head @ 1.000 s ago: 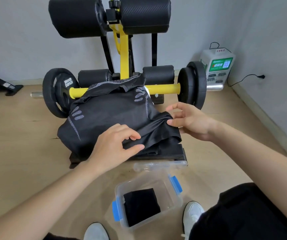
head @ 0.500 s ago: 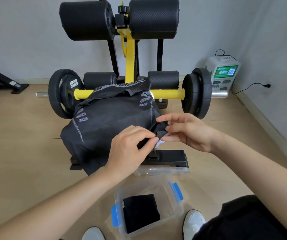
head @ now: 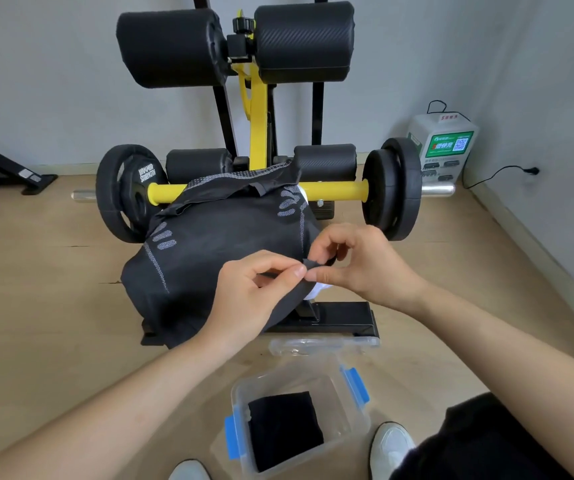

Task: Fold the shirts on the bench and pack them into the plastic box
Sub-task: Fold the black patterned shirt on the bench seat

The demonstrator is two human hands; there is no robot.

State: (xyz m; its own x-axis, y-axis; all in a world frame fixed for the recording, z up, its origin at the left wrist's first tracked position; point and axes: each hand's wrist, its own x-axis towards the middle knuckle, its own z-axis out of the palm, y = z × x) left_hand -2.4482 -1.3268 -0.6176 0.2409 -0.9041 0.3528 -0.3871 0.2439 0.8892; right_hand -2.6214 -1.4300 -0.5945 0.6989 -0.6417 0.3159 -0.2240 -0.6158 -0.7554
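Shirt: the black shirt (head: 216,251) lies crumpled over the bench (head: 341,320), with its collar against the yellow bar (head: 334,190).
Left hand: the left hand (head: 254,292) pinches the hem edge between thumb and forefinger.
Right hand: the right hand (head: 361,261) pinches the same edge just beside it, fingers curled.
Box: the plastic box (head: 355,410) stands open on the floor below the bench, with 1 folded black cloth (head: 285,431) inside.
Lid: the lid (head: 313,346) lies between box and bench.
Around: weight plates (head: 123,199) on the bar, a white charger (head: 445,147) at the wall.
Change: 1 second ago the hands lay apart on the shirt; now they meet at the lifted hem.
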